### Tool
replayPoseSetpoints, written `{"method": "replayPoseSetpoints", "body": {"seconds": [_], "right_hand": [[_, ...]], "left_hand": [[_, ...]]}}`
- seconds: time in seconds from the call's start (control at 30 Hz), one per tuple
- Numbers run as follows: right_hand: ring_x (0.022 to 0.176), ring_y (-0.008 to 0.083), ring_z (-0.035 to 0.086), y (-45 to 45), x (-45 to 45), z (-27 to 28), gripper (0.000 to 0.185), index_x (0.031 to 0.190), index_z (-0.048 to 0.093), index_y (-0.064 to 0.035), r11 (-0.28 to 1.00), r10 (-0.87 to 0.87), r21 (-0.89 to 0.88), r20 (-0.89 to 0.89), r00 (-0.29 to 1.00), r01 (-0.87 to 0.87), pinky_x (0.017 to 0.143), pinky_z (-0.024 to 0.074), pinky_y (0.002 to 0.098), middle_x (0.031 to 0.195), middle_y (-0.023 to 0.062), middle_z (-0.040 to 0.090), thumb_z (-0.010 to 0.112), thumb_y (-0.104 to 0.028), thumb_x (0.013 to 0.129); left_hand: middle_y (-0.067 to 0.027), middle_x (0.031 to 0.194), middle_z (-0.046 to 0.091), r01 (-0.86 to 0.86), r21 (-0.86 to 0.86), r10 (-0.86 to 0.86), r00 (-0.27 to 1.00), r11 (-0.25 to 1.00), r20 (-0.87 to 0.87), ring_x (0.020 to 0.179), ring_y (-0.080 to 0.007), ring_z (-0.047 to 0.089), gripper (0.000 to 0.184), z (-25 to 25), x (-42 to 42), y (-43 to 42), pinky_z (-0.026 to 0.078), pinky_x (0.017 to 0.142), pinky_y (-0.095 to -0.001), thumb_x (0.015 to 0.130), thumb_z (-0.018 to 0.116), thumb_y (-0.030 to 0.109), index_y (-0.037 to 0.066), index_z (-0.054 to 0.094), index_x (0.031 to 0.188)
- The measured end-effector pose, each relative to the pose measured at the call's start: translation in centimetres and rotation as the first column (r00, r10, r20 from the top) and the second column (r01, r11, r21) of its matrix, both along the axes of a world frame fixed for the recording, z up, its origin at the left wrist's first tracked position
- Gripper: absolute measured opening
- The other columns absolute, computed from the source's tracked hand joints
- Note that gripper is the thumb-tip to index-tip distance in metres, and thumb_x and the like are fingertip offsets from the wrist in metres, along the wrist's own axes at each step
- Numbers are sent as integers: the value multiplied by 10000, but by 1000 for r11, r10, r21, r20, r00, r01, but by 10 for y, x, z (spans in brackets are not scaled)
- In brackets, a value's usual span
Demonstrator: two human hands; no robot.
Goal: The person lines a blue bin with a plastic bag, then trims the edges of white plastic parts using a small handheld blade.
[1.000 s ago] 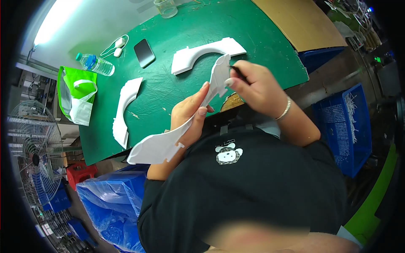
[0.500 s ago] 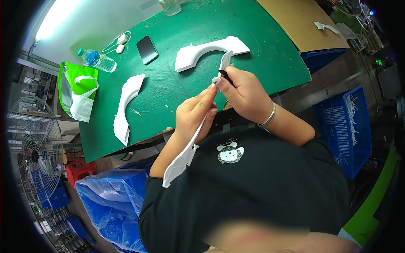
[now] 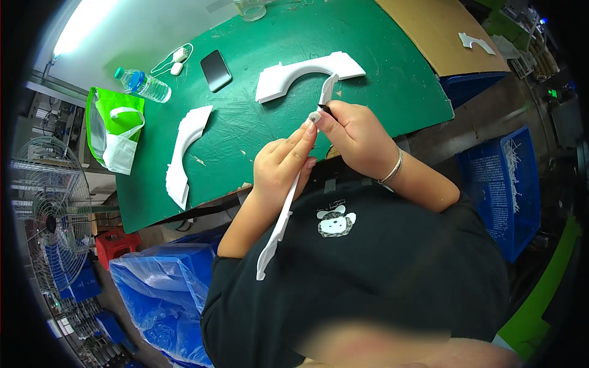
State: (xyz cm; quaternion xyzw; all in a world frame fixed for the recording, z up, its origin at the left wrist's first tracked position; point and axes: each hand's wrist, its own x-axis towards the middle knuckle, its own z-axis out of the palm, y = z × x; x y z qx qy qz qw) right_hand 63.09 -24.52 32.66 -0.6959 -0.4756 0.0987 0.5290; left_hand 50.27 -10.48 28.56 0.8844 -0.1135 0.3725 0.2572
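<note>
My left hand point(image 3: 279, 165) is closed round the middle of a white curved plastic part point(image 3: 279, 230), which is seen nearly edge-on. Its lower end hangs in front of my dark shirt, and its upper end rises past my fingers. In my right hand point(image 3: 359, 135) is a small black tool point(image 3: 327, 110), its dark tip against the upper part of the white piece. The thumbs of both hands meet there. Beyond them, a stack of white arched parts point(image 3: 310, 70) lies on the green table point(image 3: 245, 129). More white arched parts point(image 3: 183, 153) lie at the left.
A phone point(image 3: 216, 70), a white charger with cable point(image 3: 178, 61), a water bottle point(image 3: 144, 84) and a green bag point(image 3: 116, 129) are at the left. Cardboard point(image 3: 442, 37) bears a small white piece point(image 3: 477, 43). Blue crates point(image 3: 500, 190) stand beside the table; one point(image 3: 162, 288) is plastic-lined.
The white part has turned from its broad face to nearly edge-on, its lower end swinging right. My right hand has moved lower and closer to my left. A white piece now shows on the cardboard.
</note>
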Motion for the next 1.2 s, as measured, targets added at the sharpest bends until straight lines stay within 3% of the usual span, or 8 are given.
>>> {"method": "replayPoseSetpoints", "body": {"seconds": [0.2,0.27,0.33,0.4,0.5,0.57,0.67,1.2], "right_hand": [[520,317,474,-2,1,-1,407,698,488,4,997,44,72,-49,998,-41,504,378,394,589,181,487,551,-280,982],[520,306,447,-6,8,2,416,702,481,6,998,-15,-54,-32,999,14,508,371,392,602,187,484,567,-295,975],[518,303,432,-8,15,5,425,698,472,3,999,-22,-48,-15,1000,21,506,367,392,597,186,470,575,-305,972],[515,300,417,-6,20,7,434,694,462,-1,999,-27,-42,0,1000,27,504,363,391,591,185,456,583,-314,968],[515,307,426,1,23,9,433,696,450,-8,999,-40,21,130,991,38,500,359,391,585,171,440,599,-318,959],[522,313,449,11,21,11,415,713,450,-13,990,-69,141,278,958,30,498,364,393,592,161,441,617,-313,945],[530,321,464,18,17,8,385,742,461,-13,978,-74,206,273,959,17,496,371,398,606,155,458,635,-298,933],[516,332,441,19,16,1,420,713,456,-15,988,-63,154,247,967,25,490,370,401,584,163,444,619,-325,946]], "left_hand": [[-202,1179,652,11,7,-11,998,1000,61,803,-277,663,337,14,0,3,521,747,-361,898,614,139,-9,633,1199],[-169,1090,680,-103,60,94,986,993,137,867,-289,658,252,25,-2,11,507,824,-371,935,584,185,5,665,1092],[-109,811,664,-46,-479,52,999,877,-2,753,-220,637,208,8,-6,14,505,743,-337,989,528,195,8,616,1005],[-92,672,574,69,-833,-55,997,549,46,599,-160,561,270,5,-12,11,480,630,-291,1033,444,228,-11,569,1029],[-64,588,533,143,-921,-219,974,362,65,507,-138,499,262,10,-7,12,450,576,-287,1048,406,232,6,537,1021],[-66,592,550,163,-929,-276,959,333,69,515,-129,517,271,9,-4,10,446,564,-269,1051,397,241,15,543,1020],[-63,595,559,190,-938,-360,930,290,78,511,-121,531,280,8,-3,6,435,539,-246,1055,386,254,30,551,1018],[-42,546,511,300,-944,-509,839,139,192,445,-106,462,288,-3,4,6,420,493,-246,1056,380,283,41,508,966]]}}
